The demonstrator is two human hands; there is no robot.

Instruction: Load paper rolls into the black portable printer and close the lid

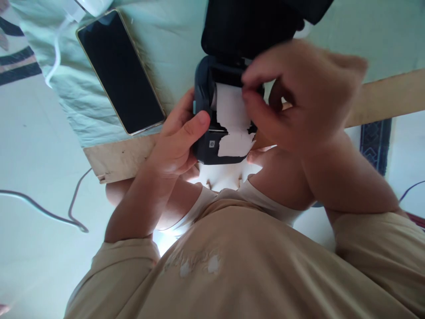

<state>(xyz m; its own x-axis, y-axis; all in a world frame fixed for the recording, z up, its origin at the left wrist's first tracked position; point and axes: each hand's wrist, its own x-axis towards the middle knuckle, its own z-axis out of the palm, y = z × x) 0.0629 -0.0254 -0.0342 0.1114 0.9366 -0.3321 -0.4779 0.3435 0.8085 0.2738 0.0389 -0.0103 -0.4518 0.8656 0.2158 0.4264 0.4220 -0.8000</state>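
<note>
A dark portable printer (207, 153) stays in my left hand (179, 133), fingers around its left side and thumb on its top edge. The black lid (245, 31) of the printer is swung up. Inside lies a white paper roll (230, 99), and its paper strip with a ragged, torn end (234, 145) hangs over the printer's front. My right hand (299, 93), slightly blurred, has thumb and forefinger in a pinch at the roll's right edge. The other fingers of that hand are curled, and it hides the printer's right side.
A smartphone (121, 73) with a dark screen lies on the pale green cloth (172, 40) at left. Above it is a white plug-like item (94, 5) with a cable (57, 48). A wooden edge (119, 155) runs along the cloth. Another cable (40, 207) lies lower left.
</note>
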